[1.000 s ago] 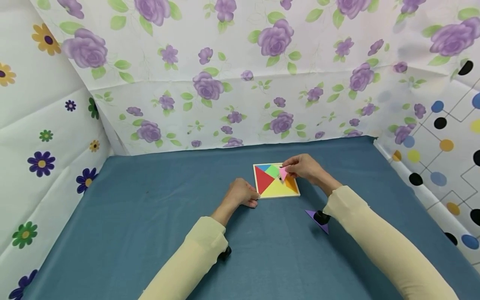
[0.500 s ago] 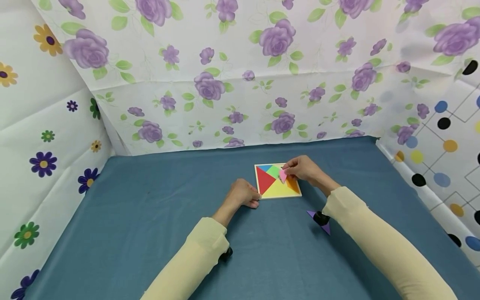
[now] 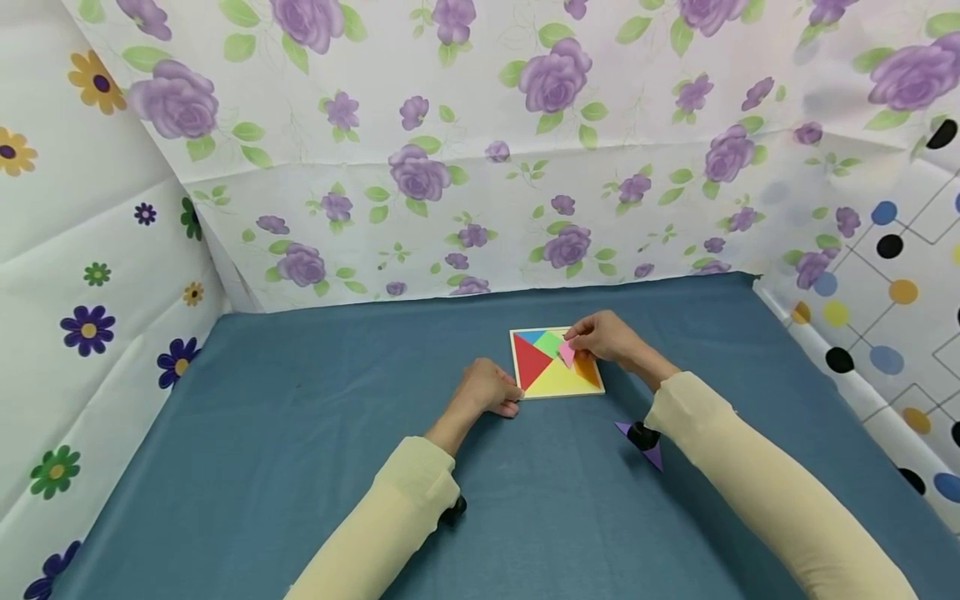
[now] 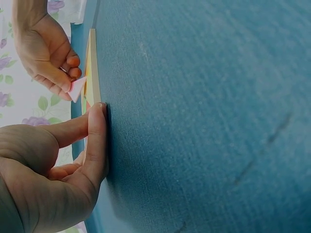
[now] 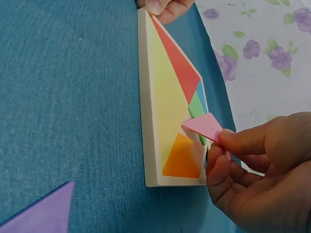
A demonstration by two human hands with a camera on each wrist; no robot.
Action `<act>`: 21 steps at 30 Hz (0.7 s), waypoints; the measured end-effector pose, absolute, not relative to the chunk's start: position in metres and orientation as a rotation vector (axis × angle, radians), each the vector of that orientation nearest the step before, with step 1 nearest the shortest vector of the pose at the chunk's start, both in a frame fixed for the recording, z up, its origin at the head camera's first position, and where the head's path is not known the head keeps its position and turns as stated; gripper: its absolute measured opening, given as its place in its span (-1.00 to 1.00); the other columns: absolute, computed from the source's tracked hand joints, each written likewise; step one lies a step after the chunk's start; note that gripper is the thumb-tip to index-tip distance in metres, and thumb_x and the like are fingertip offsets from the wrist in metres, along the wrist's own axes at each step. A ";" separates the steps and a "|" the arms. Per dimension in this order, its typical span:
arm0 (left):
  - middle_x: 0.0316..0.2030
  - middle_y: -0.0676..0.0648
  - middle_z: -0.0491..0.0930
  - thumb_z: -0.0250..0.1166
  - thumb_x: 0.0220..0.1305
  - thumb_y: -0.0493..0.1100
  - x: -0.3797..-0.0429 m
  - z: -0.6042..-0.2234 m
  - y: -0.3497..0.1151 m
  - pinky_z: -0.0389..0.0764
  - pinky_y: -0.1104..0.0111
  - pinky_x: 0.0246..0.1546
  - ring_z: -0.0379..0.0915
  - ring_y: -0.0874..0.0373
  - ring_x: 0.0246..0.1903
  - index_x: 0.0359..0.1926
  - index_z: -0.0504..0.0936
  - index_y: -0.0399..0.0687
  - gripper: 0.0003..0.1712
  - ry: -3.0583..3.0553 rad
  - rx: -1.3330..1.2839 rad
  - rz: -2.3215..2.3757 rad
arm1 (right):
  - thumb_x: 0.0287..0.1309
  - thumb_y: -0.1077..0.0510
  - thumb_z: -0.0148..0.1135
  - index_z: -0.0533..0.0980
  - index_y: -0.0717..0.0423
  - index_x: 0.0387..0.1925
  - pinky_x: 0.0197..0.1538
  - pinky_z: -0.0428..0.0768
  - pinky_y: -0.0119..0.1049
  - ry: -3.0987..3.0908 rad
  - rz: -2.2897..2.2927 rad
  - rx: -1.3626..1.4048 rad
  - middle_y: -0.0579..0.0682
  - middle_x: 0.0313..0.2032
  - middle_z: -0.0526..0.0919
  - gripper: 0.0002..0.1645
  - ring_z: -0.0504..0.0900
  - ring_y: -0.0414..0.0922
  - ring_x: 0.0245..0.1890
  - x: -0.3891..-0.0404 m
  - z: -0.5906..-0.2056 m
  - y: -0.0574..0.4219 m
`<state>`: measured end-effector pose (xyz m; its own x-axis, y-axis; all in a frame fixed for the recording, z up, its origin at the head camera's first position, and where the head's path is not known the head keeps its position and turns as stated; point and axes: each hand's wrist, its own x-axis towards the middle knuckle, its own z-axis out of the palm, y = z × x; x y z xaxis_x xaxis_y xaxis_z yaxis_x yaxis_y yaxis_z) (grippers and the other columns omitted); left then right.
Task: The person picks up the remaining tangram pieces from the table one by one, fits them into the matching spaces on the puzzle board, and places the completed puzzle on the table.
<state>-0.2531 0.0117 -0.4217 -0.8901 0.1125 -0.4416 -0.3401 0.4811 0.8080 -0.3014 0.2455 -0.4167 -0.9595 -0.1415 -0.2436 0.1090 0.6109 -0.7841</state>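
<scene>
Your left fingers [image 4: 96,141] hold tangram tray [image 5: 148,121]'s corner | right fingers [image 5: 219,178] pinch pink triangle [image 5: 206,126], tilted above it, right of green square [image 5: 196,106]

The bare left hand [image 3: 487,387] and right hand [image 3: 609,336] emerge from pale yellow sleeves [image 3: 772,492] with loose, rumpled cuffs [image 3: 416,468]; a small black device [image 3: 642,436] shows beside each cuff.

You have a pink piece [image 5: 206,127], a purple triangle [image 5: 46,213] and a cream tray [image 5: 149,121] whose pieces [image 5: 180,65] are red, yellow, green, blue and orange. Your sleeves [image 3: 765,483] are pale yellow; your cloth [image 3: 315,467] is muted blue. The back sheet [image 3: 480,100] shows purple roses on white, the left sheet [image 3: 45,250] multicoloured flowers, the right sheet [image 3: 922,333] coloured dots and dark lines.
</scene>
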 end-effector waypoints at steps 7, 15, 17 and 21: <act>-0.55 -0.18 0.68 0.47 0.24 -0.41 -0.254 -0.424 0.012 0.74 0.35 -0.48 0.63 0.18 -0.64 -0.24 0.68 -0.39 -0.87 2.307 -0.170 1.394 | 0.43 0.26 0.27 0.70 0.30 0.00 -0.24 0.55 -0.33 2.608 -1.185 -0.017 0.22 0.02 0.70 -0.77 0.55 0.00 -0.24 -0.301 -0.417 0.245; -0.54 -0.18 0.69 0.47 0.24 -0.40 -0.254 -0.422 0.011 0.74 0.35 -0.48 0.63 0.19 -0.64 -0.24 0.70 -0.38 -0.88 2.309 -0.164 1.400 | 0.39 0.27 0.31 0.67 0.37 0.04 -0.23 0.63 -0.35 2.633 -1.218 -0.024 0.26 0.01 0.70 -0.72 0.61 -0.02 -0.25 -0.302 -0.419 0.243; -0.54 -0.18 0.70 0.47 0.24 -0.40 -0.254 -0.423 0.011 0.74 0.34 -0.47 0.63 0.19 -0.64 -0.25 0.70 -0.38 -0.89 2.307 -0.160 1.406 | 0.38 0.28 0.32 0.66 0.39 0.03 -0.26 0.65 -0.35 2.646 -1.233 -0.020 0.26 -0.05 0.72 -0.72 0.62 -0.03 -0.30 -0.302 -0.421 0.242; -0.55 -0.18 0.69 0.46 0.24 -0.42 -0.254 -0.424 0.012 0.75 0.34 -0.47 0.63 0.19 -0.64 -0.25 0.70 -0.39 -0.90 2.298 -0.151 1.419 | 0.37 0.28 0.33 0.68 0.40 0.00 -0.30 0.66 -0.36 2.667 -1.245 -0.010 0.25 -0.11 0.74 -0.73 0.64 -0.05 -0.35 -0.302 -0.424 0.242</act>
